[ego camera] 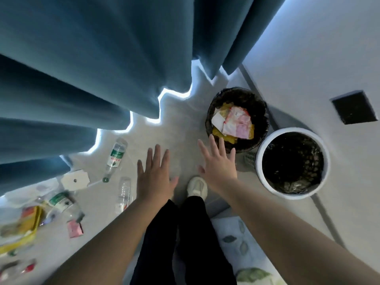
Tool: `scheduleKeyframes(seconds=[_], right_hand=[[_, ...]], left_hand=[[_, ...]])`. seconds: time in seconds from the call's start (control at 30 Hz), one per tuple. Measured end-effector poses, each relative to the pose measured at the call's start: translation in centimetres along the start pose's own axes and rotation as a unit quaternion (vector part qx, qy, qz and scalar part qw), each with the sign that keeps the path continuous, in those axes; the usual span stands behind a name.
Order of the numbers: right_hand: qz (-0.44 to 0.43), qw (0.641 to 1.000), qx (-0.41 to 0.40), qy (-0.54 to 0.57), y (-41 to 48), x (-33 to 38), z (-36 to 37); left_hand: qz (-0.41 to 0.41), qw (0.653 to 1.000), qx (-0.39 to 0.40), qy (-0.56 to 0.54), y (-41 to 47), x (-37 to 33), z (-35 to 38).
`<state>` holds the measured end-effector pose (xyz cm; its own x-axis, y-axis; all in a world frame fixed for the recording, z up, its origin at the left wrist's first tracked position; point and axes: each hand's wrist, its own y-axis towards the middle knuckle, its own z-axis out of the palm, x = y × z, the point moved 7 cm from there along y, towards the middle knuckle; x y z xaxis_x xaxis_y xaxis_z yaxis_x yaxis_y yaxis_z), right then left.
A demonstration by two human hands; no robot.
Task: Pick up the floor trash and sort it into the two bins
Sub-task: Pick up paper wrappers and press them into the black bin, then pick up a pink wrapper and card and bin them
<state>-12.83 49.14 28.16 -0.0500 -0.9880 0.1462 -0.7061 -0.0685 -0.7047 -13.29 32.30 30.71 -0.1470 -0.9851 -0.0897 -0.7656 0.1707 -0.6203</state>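
My left hand [154, 175] and my right hand [218, 163] are both held out flat over the floor, fingers spread, holding nothing. Just beyond my right hand stands a dark bin [261, 103] with yellow, pink and white wrappers inside. To its right is a white bin [261, 161] with a black liner. Trash lies on the floor to the left: a clear bottle with a green label [115, 157], a second clear bottle [123, 194], a crushed bottle [61, 201], a white card [75, 179], a pink packet [75, 228] and yellow wrappers [24, 225].
Blue curtains [92, 64] hang down to the floor at the back and left. A white wall [320, 58] with a black square panel [354, 106] is on the right. My legs and a white shoe [197, 186] are below the hands, and a leaf-patterned mat [238, 239] lies at lower right.
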Motion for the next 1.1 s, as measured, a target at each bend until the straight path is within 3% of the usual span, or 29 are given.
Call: scheduleKeyframes(seconds=[0.37, 0.8, 1.1], right_hand=[[-0.175, 0.975, 0.032, -0.131, -3.6, 21.4, 4.1], [-0.188, 0.953, 0.052, -0.231, -7.5, 40.4, 8.1], [-0.262, 0.913, 0.070, -0.304, -7.6, 47.8, 8.7]], left_hand=[[-0.239, 0.962, 0.011, -0.135, -14.9, 19.4, 6.7], [-0.317, 0.928, 0.021, -0.195, -26.3, 37.3, 10.8], [-0.398, 0.880, 0.045, -0.256, -30.6, 42.3, 13.0]])
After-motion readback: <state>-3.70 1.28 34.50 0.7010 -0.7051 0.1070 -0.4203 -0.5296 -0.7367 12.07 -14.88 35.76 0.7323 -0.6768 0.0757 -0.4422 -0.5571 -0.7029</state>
